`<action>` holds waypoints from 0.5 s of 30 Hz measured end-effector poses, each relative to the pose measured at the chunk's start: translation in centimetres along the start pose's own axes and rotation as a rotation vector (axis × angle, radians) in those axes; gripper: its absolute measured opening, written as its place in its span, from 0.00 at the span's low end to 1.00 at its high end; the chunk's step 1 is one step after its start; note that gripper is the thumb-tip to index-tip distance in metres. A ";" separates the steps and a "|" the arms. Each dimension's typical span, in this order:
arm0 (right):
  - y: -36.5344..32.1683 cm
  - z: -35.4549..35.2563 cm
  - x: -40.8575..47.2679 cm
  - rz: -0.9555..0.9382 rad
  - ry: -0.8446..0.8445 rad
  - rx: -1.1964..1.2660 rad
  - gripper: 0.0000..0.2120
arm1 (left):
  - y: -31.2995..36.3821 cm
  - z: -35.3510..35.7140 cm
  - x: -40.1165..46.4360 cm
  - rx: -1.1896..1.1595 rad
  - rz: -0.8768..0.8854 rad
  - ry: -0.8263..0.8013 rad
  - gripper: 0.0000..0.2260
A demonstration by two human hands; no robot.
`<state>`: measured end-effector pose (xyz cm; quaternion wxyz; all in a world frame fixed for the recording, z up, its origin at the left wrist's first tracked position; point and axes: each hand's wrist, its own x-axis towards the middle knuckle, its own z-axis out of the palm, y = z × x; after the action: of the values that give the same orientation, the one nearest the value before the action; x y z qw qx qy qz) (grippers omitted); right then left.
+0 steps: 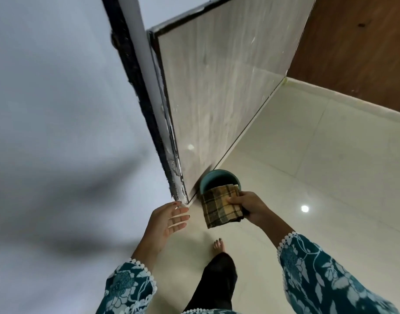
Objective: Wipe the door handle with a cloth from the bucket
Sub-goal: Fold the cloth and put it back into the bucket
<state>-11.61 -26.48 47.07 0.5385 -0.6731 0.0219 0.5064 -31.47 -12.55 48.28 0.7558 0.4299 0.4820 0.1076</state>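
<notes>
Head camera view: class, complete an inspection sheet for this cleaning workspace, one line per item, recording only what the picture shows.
Surface: glossy cream floor tiles, lamp reflections on them.
Job's things: checked yellow-brown cloth held above the teal bucket, which stands on the floor beside the door; door handle not in view.
Clutter: nothing seen.
Grippers: right hand grips the cloth, fingers closed on its edge; left hand open, empty, near the door's lower corner.
Cables: nothing seen.
Surroundings: pale wall left, brown wood panel top right, bare foot below.
</notes>
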 end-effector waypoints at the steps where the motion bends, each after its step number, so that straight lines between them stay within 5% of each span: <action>1: -0.8 -1.1 1.8 0.014 0.026 0.005 0.18 | 0.2 1.0 2.0 -0.018 -0.012 0.006 0.07; 15: -8.0 -12.2 24.4 0.191 0.186 -0.141 0.14 | -0.2 15.6 23.3 -0.102 -0.208 0.109 0.10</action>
<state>12.89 -19.68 34.30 0.4348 -0.7481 0.1003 0.4911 -6.77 -7.72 35.90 0.7564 0.3321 0.5584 0.0761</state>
